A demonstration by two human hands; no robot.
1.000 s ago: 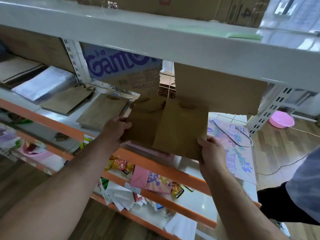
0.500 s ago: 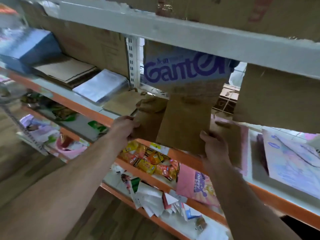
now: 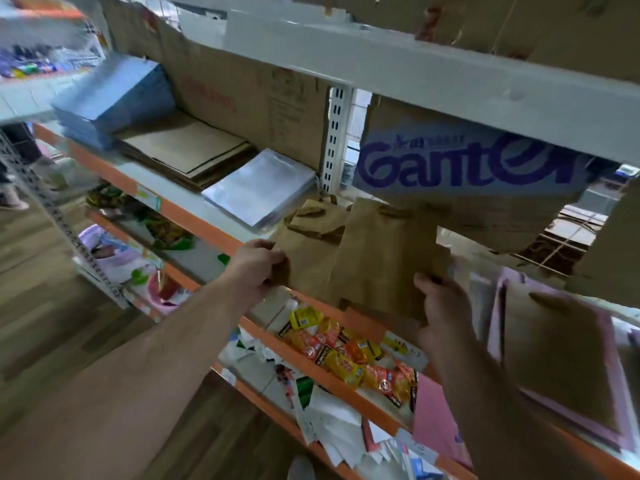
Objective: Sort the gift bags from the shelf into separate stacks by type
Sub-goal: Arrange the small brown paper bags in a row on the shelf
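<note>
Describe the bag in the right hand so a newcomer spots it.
Find the cardboard box with blue lettering on the orange-edged shelf. Just below it, the right hand grips the bottom corner of a plain brown paper bag. It stands in front, overlapping the second brown bag the left hand holds, unlike the silvery bags lying flat further left.

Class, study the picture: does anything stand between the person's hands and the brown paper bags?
Nothing visible does. The left hand grips the left brown bag, the right hand holds the right brown bag at its lower edge.

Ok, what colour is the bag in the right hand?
The bag is plain brown; head view.
</note>
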